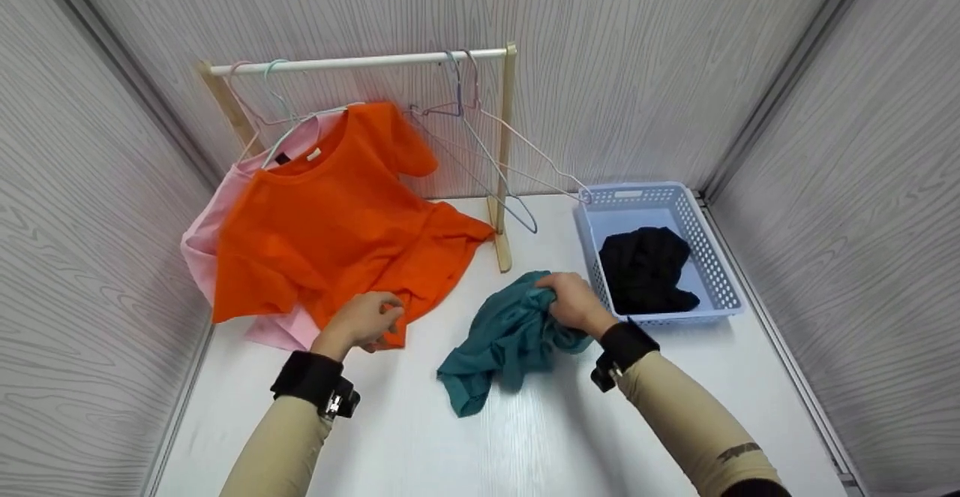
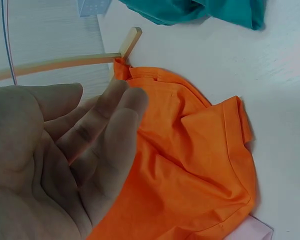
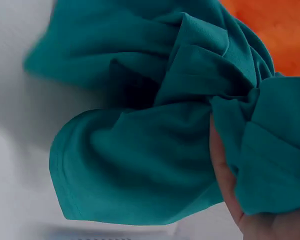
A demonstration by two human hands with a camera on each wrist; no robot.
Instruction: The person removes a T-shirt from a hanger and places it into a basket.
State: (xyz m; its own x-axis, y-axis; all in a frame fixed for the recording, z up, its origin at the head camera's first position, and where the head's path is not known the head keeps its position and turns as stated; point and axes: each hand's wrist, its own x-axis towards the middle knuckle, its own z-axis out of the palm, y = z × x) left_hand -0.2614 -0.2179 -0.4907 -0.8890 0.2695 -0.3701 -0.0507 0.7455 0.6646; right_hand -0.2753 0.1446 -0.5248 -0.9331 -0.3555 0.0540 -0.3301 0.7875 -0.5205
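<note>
My right hand (image 1: pixel 574 302) grips a bunched teal garment (image 1: pixel 510 324) over the table, left of the basket. In the right wrist view its folds (image 3: pixel 135 165) cover most of the fingers. My left hand (image 1: pixel 366 318) holds nothing; its fingers are loosely bent near the lower hem of an orange T-shirt (image 1: pixel 322 212). The left wrist view shows the bare palm (image 2: pixel 60 185) in front of the orange cloth (image 2: pixel 190 150). That shirt hangs from a mint hanger (image 1: pixel 279 137) on the rack, its hem spread on the table. Behind it hangs a pink garment (image 1: pixel 202 242).
A white rail (image 1: pixel 360 61) on wooden posts forms the rack at the back left. Bare hangers (image 1: pixel 517 200) hang at its right end, one reaching the blue basket (image 1: pixel 716 257). Inside the basket lies a black garment (image 1: pixel 645 272). Grey panels enclose the table.
</note>
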